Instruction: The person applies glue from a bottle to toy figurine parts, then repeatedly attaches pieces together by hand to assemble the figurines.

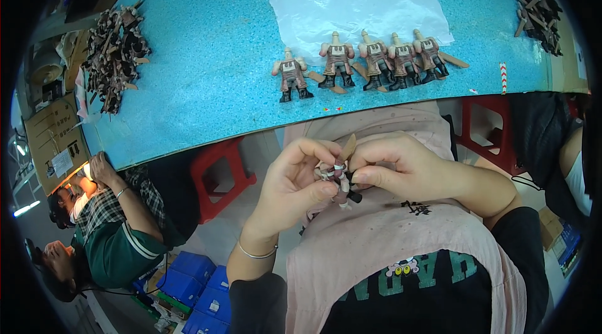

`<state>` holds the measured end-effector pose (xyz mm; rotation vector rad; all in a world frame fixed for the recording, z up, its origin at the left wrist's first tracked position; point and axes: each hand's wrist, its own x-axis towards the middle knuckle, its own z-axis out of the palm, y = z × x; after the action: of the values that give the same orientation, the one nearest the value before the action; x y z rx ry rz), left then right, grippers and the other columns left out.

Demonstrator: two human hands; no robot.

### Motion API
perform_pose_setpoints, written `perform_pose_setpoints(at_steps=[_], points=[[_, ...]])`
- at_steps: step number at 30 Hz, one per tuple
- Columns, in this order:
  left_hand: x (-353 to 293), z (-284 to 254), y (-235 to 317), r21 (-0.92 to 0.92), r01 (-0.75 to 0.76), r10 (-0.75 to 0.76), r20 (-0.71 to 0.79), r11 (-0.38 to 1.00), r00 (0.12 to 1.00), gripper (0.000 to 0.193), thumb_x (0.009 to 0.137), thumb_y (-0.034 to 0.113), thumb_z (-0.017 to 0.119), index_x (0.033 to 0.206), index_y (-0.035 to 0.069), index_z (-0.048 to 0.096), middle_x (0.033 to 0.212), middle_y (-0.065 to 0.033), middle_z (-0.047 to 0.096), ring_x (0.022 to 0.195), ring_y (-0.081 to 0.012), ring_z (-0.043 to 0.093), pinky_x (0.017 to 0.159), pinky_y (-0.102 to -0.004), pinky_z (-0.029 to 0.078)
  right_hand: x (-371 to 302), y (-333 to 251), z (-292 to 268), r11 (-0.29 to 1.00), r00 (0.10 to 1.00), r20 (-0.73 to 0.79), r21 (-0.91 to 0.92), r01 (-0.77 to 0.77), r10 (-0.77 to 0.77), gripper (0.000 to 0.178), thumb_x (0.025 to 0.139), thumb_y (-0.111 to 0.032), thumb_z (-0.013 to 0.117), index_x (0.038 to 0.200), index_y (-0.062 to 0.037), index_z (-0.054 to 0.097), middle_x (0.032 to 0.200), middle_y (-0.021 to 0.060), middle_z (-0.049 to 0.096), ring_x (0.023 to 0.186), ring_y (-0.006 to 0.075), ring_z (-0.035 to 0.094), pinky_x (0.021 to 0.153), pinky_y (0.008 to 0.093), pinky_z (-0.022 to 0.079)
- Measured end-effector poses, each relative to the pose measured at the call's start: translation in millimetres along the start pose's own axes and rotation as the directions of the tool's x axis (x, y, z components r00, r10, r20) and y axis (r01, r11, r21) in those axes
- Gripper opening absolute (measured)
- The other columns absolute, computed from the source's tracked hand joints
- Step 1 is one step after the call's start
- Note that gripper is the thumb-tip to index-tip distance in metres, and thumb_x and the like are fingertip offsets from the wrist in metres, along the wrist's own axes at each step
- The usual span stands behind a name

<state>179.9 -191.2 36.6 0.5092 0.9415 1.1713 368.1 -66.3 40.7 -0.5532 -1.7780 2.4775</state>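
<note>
My left hand [295, 178] and my right hand [401, 168] meet above my lap, just off the table's front edge. Between them they hold a small painted figurine [340, 185] in whitish, dull pink and black, tilted and partly covered by my fingers. A brown blade-shaped piece [348, 147] sticks up from it between the hands; where it joins is hidden. Nearest on the table, several similar figurines [337, 60] lie face up in a row, with pale heads, brown aprons and black boots. Brown blades show beside some of them.
A translucent plastic sheet [357, 5] lies on the blue table [207, 39] behind the row. Heaps of figurine parts sit at the left [116, 58] and far right [538, 5]. A person in a green sleeve [119, 246] works at left, near a red stool [219, 177] and blue bins [191, 271].
</note>
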Motion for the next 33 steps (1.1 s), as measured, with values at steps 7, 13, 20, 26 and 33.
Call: perform_pose_setpoints(at_steps=[7,13,20,26,33], points=[[3.0,13.9,-1.8,0.069,-0.136,0.14,-0.046,0.988,0.989,0.06,0.077,0.005,0.075,0.125,0.001,0.039,0.111,-0.0071,0.05,0.105,-0.0137,0.052,0.09,-0.0282,0.044,1.9,0.5,2.2,0.99,0.998,-0.008,-0.13,0.054,-0.055,0.014,0.088,-0.011,0.062,0.094,-0.0003,0.056,0.092,0.0082,0.059,0.085,0.0164,0.057,0.075,0.0299,0.046],[0.3,8.3,3.0,0.376,-0.25,0.28,-0.028,0.892,0.96,0.063,0.073,0.013,0.08,0.125,-0.001,0.047,0.116,-0.0085,0.045,0.107,-0.0162,0.05,0.094,-0.0301,0.04,6.5,2.0,10.5,0.936,0.938,-0.148,-0.213,0.279,-0.313,0.03,0.079,-0.004,0.067,0.103,-0.0036,0.049,0.099,0.013,0.054,0.089,0.0268,0.057,0.077,0.0337,0.046],[2.0,10.0,7.1,0.345,-0.174,0.185,0.001,0.922,0.983,0.051,0.07,0.016,0.081,0.113,-0.001,0.058,0.121,-0.0111,0.042,0.116,-0.0209,0.046,0.1,-0.0343,0.037,0.9,5.3,15.6,0.949,0.926,-0.23,-0.178,0.262,-0.299,0.035,0.078,-0.002,0.068,0.109,-0.0024,0.05,0.106,0.0129,0.054,0.098,0.0267,0.057,0.084,0.0352,0.047],[0.2,15.7,4.4,0.392,-0.199,0.237,-0.051,0.898,0.97,0.044,0.07,0.014,0.08,0.107,0.0,0.061,0.12,-0.0125,0.046,0.119,-0.025,0.046,0.1,-0.0371,0.037,7.2,2.1,14.3,0.862,0.864,-0.209,-0.343,0.373,-0.457,0.042,0.078,-0.002,0.066,0.117,-0.0016,0.052,0.101,0.0135,0.055,0.096,0.0304,0.057,0.081,0.0362,0.047],[4.0,14.3,-1.1,0.493,-0.307,0.358,-0.01,0.814,0.934,0.044,0.071,0.016,0.081,0.106,-0.001,0.06,0.118,-0.0122,0.05,0.121,-0.0277,0.045,0.1,-0.0387,0.037,4.7,5.4,13.9,0.858,0.873,-0.187,-0.362,0.365,-0.45,0.047,0.078,0.002,0.066,0.123,-0.0045,0.056,0.102,0.013,0.056,0.091,0.0245,0.058,0.075,0.0316,0.048]])
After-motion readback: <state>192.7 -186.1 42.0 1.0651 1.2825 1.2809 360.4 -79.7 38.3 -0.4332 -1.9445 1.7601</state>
